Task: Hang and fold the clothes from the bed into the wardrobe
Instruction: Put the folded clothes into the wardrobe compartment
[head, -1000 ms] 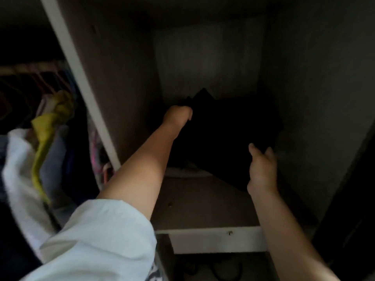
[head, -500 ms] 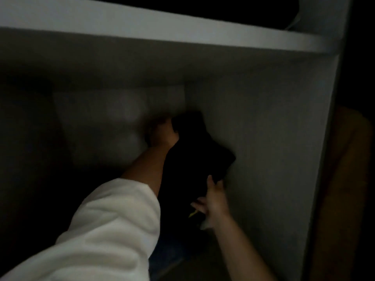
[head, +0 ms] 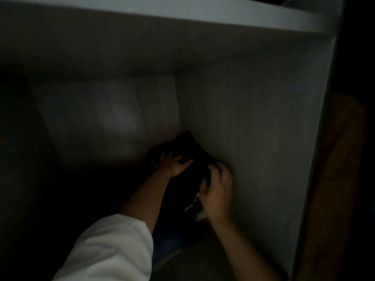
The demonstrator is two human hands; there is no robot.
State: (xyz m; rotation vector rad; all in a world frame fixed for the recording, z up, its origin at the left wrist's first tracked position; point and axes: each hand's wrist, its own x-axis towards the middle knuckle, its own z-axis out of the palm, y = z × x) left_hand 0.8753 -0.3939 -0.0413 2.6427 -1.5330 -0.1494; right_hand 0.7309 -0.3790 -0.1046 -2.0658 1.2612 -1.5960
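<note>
While left hand [head: 174, 165] presses black garment [head: 188, 147], right hand [head: 216, 189] clutches it.

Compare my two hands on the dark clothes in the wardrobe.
The left hand lies spread flat, farther in; the right hand is nearer, fingers curled. The left arm wears a white sleeve; the right is bare. Both touch the dark clothes.

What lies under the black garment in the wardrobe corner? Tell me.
Under the black garment a blue edge of fabric and something pale show near the right hand. The left hand presses on top. The rest is covered and dark.
</note>
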